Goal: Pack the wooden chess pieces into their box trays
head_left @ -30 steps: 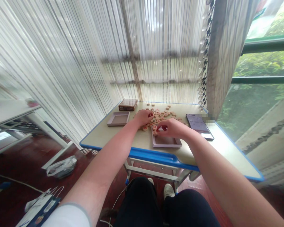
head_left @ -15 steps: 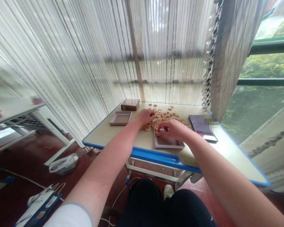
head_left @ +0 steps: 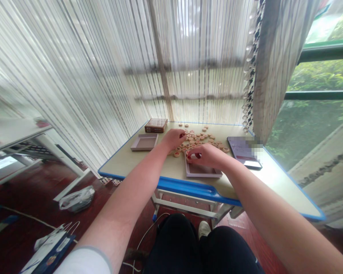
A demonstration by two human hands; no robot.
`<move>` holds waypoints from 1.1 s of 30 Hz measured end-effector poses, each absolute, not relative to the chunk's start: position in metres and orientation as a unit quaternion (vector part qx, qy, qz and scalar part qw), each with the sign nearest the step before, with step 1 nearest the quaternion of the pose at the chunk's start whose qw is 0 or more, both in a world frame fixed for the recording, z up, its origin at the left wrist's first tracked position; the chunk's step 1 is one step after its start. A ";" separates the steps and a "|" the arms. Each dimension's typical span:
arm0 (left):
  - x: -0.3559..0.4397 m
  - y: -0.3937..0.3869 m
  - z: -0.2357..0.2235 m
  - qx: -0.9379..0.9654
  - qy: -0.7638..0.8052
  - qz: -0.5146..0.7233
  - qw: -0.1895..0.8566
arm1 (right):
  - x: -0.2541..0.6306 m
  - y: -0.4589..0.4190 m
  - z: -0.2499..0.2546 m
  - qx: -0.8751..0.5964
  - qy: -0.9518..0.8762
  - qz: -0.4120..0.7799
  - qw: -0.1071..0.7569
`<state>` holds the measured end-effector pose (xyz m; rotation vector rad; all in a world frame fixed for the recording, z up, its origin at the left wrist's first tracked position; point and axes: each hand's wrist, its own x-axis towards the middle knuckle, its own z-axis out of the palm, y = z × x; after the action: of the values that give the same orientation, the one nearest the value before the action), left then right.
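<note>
Many round wooden xiangqi pieces with characters on their faces lie loose across the table. My right hand hangs over the near lavender box tray, thumb and fingers closed on a xiangqi piece at the tray's far left corner. My left hand is at the left side of the loose pieces, its fingers curled down among them. What those fingers hold, if anything, is hidden. Left of that hand sits a second shallow lavender tray.
A brown box stands at the table's back left. To the right lies a tablet with its screen lit. Blue edging runs along the table's front. Sheer curtains hang behind, and a plastic bag rests on the floor at left.
My left hand has shifted slightly left and away. My right hand stays at the tray's corner, its fingertips a little lower. The whole view has tilted slightly.
</note>
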<state>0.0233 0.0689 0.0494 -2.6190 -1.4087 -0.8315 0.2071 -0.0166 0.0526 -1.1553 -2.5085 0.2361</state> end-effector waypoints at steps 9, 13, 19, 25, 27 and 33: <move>0.023 0.070 0.048 -0.850 -0.456 -0.261 0.030 | 0.209 -0.020 0.058 -0.435 -0.878 0.083 0.183; 0.023 0.069 0.049 -0.851 -0.454 -0.262 0.030 | 0.210 -0.020 0.059 -0.442 -0.875 0.085 0.178; 0.022 0.069 0.048 -0.851 -0.453 -0.264 0.025 | 0.211 -0.017 0.056 -0.436 -0.877 0.087 0.185; 0.022 0.072 0.046 -0.857 -0.452 -0.247 0.029 | 0.216 -0.013 0.057 -0.447 -0.860 0.102 0.223; 0.024 0.073 0.046 -0.868 -0.430 -0.246 0.017 | 0.221 -0.007 0.057 -0.469 -0.829 0.100 0.286; 0.032 0.073 0.040 -0.906 -0.361 -0.221 -0.032 | 0.233 0.022 0.039 -0.568 -0.733 0.015 0.374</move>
<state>0.0320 0.0728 0.0398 -2.9052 -1.1565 -0.7091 0.2325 0.0217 0.0389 -1.4552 -1.8767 0.0387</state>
